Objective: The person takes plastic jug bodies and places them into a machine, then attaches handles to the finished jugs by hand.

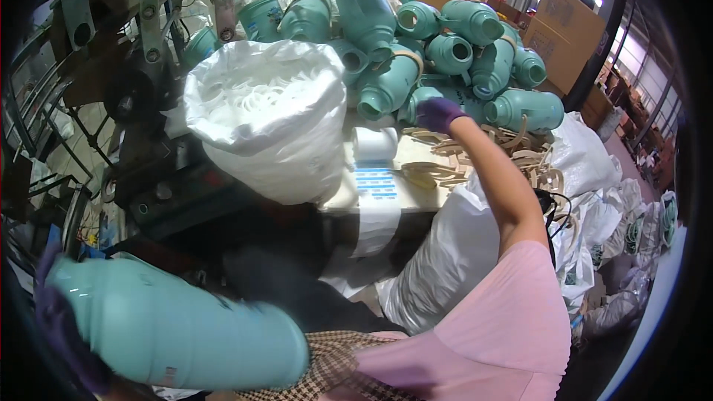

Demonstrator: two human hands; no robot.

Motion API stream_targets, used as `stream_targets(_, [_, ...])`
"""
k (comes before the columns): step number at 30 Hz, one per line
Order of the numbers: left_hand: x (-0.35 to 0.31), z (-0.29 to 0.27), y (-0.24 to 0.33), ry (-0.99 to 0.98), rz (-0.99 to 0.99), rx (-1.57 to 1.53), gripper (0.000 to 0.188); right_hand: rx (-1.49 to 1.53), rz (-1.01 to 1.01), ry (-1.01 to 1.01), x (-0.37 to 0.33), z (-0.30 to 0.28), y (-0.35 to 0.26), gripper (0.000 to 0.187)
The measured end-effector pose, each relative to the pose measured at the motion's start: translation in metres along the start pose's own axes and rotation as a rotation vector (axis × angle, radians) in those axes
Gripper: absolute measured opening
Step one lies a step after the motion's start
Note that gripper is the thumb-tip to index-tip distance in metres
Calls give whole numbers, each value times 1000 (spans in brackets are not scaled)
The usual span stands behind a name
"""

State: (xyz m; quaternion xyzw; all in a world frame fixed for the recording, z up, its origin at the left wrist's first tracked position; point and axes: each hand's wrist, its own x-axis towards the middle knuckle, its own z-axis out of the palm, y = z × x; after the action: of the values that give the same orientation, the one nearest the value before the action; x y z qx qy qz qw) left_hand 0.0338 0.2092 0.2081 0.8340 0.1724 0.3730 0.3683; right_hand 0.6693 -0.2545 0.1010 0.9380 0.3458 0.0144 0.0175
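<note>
An open white sack [271, 152] of pale rings [256, 100] stood just beside a label roll [375, 144], whose strip [377, 215] hung over the front edge of the bench [416, 197]; a cardboard box [564, 37] stood at right rear.

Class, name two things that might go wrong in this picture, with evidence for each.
The heaped turquoise casings might roll: several lie on their sides, with the right hand at the pile's front.
The large casing could slip: the left hand seems to hold it only near one end.
</note>
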Motion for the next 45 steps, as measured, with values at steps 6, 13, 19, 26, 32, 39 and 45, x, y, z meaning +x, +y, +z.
stream_targets(6, [10,138,-100,-117,-270,43,34,20,146,-337,-55,25,68,38])
stream_targets(13, [45,157,-149,-165,-252,75,30,48,-33,-231,-76,108,35,69])
stream_targets(19, [29,165,-193,-219,9,236,24,973,170,192,-54,87,75,51])
stream_targets(26, [9,166,-176,-134,-449,-346,61,1372,-57,285,-77,57,121,61])
stream_targets(32, [-7,163,-175,-110,-550,-391,80,160,190,368,-88,42,55,49])
stream_targets(39, [-18,160,-151,-17,-485,-557,46,606,513,1349,-36,83,158,24])
stream_targets(45, [-32,141,-115,11,-388,-385,41,2369,393,1220,-14,25,32,23])
